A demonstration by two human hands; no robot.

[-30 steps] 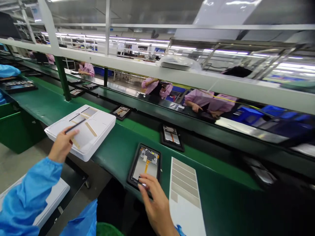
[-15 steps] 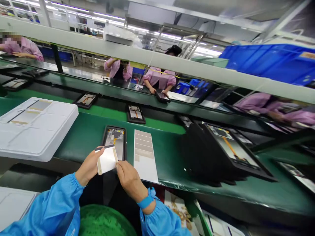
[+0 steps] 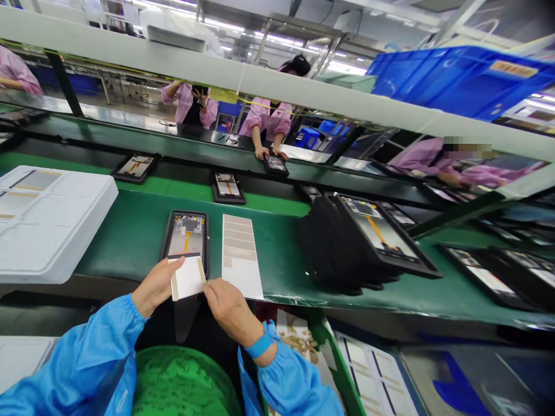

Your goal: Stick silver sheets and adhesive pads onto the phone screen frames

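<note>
My left hand (image 3: 154,288) holds a flat silvery-white battery (image 3: 187,279) by its left side, thumb on top. The battery has a black band along its far edge and tan strips down two sides. At its right edge, the closed fingertips of my right hand (image 3: 229,306) pinch the tan strip side; what lies right under them is hidden. Just beyond is an opened tablet (image 3: 187,231) in a black frame, its circuit board and orange ribbon cable exposed, partly covered by the battery. A white sheet with greyish adhesive pieces (image 3: 240,248) lies to the right.
A white tray (image 3: 87,225) with more batteries stands at left. Stacked black frames (image 3: 338,248) topped by a tablet stand at right. Behind runs a green conveyor (image 3: 186,192) carrying tablets. Below the bench edge sits a green bin (image 3: 342,358). Co-workers in pink sit across.
The view has swung to the right, so the bench things sit further left. Both hands keep their hold at the battery. Across the line, a co-worker's tablet has shifted slightly.
</note>
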